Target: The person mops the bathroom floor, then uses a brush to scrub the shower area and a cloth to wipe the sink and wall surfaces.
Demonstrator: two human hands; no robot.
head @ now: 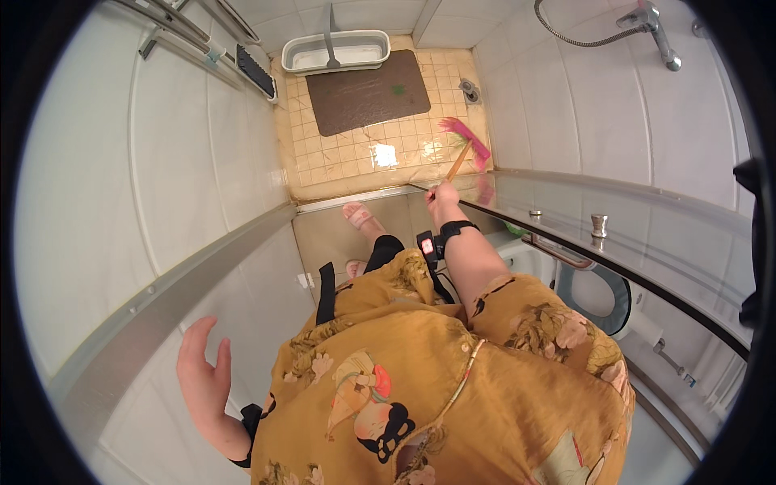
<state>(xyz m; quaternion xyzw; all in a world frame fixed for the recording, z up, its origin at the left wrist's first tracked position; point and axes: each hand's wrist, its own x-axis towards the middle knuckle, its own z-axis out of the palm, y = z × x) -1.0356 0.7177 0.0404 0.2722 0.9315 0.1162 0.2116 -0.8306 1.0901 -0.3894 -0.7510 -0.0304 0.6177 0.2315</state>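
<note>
My right hand (444, 195) grips the wooden handle (459, 162) of a scrub brush with a pink head (471, 138). Pink and green bristles spread over the tiled shower floor (351, 159), close to the right wall. Beside the left wall my left hand (205, 377) hangs with thumb and fingers apart and nothing in it. Wet patches shine on the yellowish tiles. A brown mat (370, 94) lies farther back, with a green spot on it.
A grey-white bucket (336, 51) stands at the back. Long-handled cleaning tools (256, 71) lean on the left wall. The glass door (606, 224) with its metal knob (599, 225) runs along my right; a toilet (597, 294) stands behind it. A raised sill (357, 199) crosses before my slippers.
</note>
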